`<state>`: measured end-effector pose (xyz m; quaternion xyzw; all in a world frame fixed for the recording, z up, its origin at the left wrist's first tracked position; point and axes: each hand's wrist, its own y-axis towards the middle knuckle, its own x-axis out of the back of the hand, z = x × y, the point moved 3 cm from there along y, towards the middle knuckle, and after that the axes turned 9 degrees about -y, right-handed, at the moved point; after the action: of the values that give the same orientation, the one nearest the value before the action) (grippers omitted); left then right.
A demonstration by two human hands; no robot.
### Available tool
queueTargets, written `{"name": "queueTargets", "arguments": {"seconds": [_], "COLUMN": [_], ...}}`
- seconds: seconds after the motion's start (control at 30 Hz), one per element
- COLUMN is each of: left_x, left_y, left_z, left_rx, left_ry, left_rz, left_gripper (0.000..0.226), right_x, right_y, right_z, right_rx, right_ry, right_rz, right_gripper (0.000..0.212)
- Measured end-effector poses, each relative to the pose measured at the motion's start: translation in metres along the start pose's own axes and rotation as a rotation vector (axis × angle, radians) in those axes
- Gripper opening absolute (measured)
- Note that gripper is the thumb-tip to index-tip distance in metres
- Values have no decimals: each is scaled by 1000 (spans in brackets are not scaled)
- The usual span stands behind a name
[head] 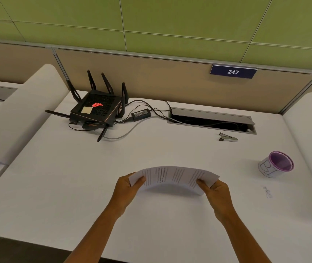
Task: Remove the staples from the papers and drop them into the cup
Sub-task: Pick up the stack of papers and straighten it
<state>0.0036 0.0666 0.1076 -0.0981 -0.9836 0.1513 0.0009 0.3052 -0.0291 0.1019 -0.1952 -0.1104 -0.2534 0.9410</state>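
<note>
A stack of printed white papers point(173, 177) is held above the white desk, bowed upward in the middle. My left hand point(127, 188) grips its left end, thumb on top. My right hand point(215, 191) grips its right end, thumb on top too. A cup point(276, 165) with a purple rim and inside and a white label stands on the desk to the right of the papers. A small metal staple remover point(228, 138) lies farther back, near the cable hatch. No staple can be made out on the papers.
A black router point(96, 109) with antennas, its power brick point(141, 113) and cables sit at the back left. An open cable hatch point(211, 120) is set in the desk at the back right. White side dividers flank the desk. Small marks point(267, 191) lie right of my right hand.
</note>
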Motion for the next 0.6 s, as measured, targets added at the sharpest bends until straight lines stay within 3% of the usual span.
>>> {"name": "queueTargets", "arguments": {"seconds": [0.2,0.4,0.6], "left_x": [-3,-5,-4], "left_y": [1,-11,-22], "left_z": [-10,13,19], "left_rx": [-29,122,181], "left_ry": [-11,-78,-126], "left_rz": [2,-67,-62], "left_gripper": [18,20,21], "right_x": [1,0,11], "right_y": [0,0,13], "right_z": [2,-2,25], "right_rx": [-4,-46,57], "right_ry": [29,25,-104], "right_rz": [-39,-22,14], "right_gripper": [13,12,20]}}
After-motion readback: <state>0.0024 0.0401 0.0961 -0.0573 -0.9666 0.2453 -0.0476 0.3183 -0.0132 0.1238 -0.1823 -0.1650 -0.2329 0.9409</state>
